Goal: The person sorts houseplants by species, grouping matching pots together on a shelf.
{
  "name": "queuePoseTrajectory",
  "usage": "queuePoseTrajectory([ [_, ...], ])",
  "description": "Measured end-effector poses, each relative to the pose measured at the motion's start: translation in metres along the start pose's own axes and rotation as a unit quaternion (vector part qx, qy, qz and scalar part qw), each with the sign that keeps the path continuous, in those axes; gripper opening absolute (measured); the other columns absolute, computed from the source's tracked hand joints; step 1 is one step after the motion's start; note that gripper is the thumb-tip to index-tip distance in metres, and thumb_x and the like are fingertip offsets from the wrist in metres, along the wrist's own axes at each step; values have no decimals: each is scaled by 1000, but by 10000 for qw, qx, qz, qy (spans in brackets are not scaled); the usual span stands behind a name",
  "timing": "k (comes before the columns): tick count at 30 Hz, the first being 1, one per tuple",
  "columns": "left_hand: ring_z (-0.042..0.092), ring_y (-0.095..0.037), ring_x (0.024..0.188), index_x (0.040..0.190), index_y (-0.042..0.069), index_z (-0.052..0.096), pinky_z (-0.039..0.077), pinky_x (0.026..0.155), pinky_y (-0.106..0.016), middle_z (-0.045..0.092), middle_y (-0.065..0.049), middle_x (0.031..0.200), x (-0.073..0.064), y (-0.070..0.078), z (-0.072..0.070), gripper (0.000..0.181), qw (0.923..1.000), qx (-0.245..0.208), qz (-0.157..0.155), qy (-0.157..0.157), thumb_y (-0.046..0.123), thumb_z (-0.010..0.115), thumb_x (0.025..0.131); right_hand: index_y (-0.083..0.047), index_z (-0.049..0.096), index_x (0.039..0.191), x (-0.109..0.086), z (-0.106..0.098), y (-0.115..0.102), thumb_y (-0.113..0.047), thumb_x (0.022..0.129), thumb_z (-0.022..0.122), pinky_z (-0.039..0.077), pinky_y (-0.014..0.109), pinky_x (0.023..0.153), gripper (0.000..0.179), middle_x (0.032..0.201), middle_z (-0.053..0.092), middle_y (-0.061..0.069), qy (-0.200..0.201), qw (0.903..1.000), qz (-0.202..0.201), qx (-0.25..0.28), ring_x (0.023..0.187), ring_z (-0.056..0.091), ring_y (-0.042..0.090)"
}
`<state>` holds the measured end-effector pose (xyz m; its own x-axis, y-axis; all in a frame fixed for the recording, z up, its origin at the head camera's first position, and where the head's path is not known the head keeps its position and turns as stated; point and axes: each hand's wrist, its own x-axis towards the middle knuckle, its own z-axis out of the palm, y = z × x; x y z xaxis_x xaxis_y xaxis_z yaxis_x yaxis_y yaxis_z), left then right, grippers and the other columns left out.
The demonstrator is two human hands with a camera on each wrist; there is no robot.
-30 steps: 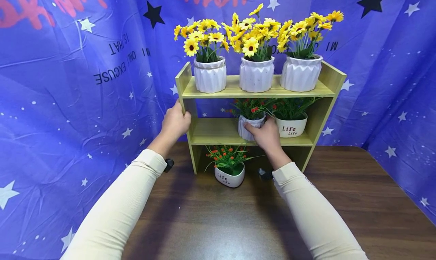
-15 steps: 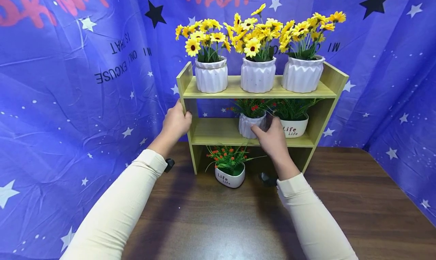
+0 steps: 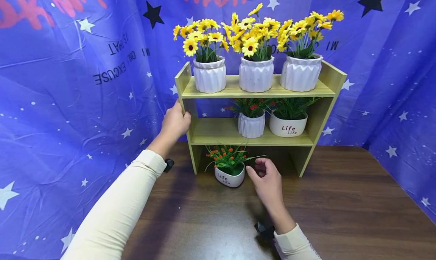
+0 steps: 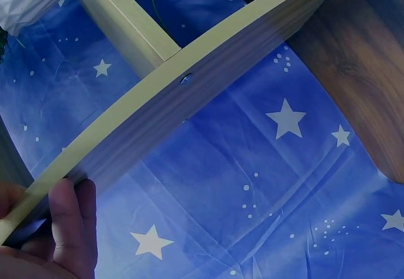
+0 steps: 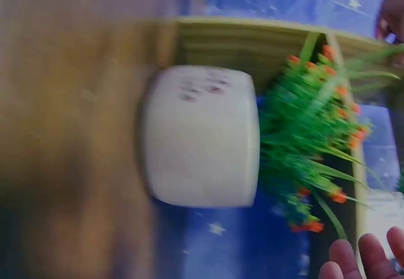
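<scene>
My left hand (image 3: 175, 123) grips the left side panel (image 4: 126, 118) of a light wooden shelf (image 3: 218, 133), thumb on one face and fingers on the other in the left wrist view. Low in front of the shelf, my right hand (image 3: 269, 182) holds nothing, its fingers loosely bent. Just left of it, apart from the fingers, a white "Life" flowerpot (image 3: 229, 176) with orange flowers stands on the table. On the middle board are a white pleated flowerpot (image 3: 251, 125) with red flowers and another "Life" flowerpot (image 3: 288, 126) with greenery.
Three white pleated pots, one of them a middle pot (image 3: 256, 75), stand on the top board with yellow flowers. The shelf stands on a dark wooden table (image 3: 357, 199). A blue curtain (image 3: 85, 112) with stars hangs behind and at both sides.
My right hand has let go of the pleated pot on the middle board and come down toward me, beside the lower "Life" pot. My left hand stays on the side panel.
</scene>
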<state>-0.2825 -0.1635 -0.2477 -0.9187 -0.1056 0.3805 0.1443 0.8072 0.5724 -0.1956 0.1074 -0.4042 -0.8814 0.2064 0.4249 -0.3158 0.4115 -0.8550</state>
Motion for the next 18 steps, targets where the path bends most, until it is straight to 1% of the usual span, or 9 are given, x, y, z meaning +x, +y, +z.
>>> queuePoseTrajectory([
  [3, 62, -44, 107, 125, 7, 51, 47, 82, -59, 65, -24, 116, 0, 0, 0, 30, 10000, 9, -5, 25, 19, 50, 98, -2, 62, 113, -10, 9, 8, -19, 85, 79, 53, 45, 83, 37, 109, 64, 14, -131, 9997, 168, -92, 100, 65, 33],
  [6, 62, -45, 107, 124, 7, 51, 47, 82, -60, 65, -25, 117, -1, 0, -1, 30, 10000, 19, 4, 43, 20, 50, 97, 0, 59, 118, -14, 19, 18, -22, 84, 80, 52, 46, 85, 45, 115, 61, 17, -363, 9985, 317, -263, 106, 62, 34],
  [11, 63, -46, 105, 124, 7, 51, 47, 81, -60, 66, -25, 115, -1, 0, -1, 30, 10000, -8, 14, 74, 19, 50, 97, 8, 52, 127, -11, 37, 34, -29, 83, 81, 48, 51, 90, 65, 121, 56, 25, -1067, 9907, 509, -679, 110, 57, 37],
  [13, 63, -46, 104, 124, 7, 51, 47, 80, -60, 66, -25, 114, 0, 0, -1, 29, 10000, -11, 22, 87, 19, 51, 97, 11, 48, 130, -8, 43, 38, -31, 82, 81, 46, 52, 92, 72, 123, 54, 28, -1237, 9876, 608, -758, 113, 55, 40],
  [15, 63, -45, 104, 123, 7, 51, 47, 80, -60, 66, -25, 114, 0, 0, -1, 29, 10000, -6, 33, 85, 18, 51, 96, 12, 44, 134, -6, 48, 40, -32, 81, 82, 44, 53, 96, 79, 127, 51, 31, -1297, 9859, 725, -763, 118, 53, 41],
  [18, 63, -45, 103, 123, 7, 51, 47, 79, -60, 66, -26, 113, 1, 0, -1, 29, 10000, -4, 69, 56, 18, 51, 96, 13, 37, 139, -2, 56, 43, -32, 78, 84, 40, 54, 102, 89, 133, 46, 33, -1209, 9855, 944, -722, 125, 47, 43],
])
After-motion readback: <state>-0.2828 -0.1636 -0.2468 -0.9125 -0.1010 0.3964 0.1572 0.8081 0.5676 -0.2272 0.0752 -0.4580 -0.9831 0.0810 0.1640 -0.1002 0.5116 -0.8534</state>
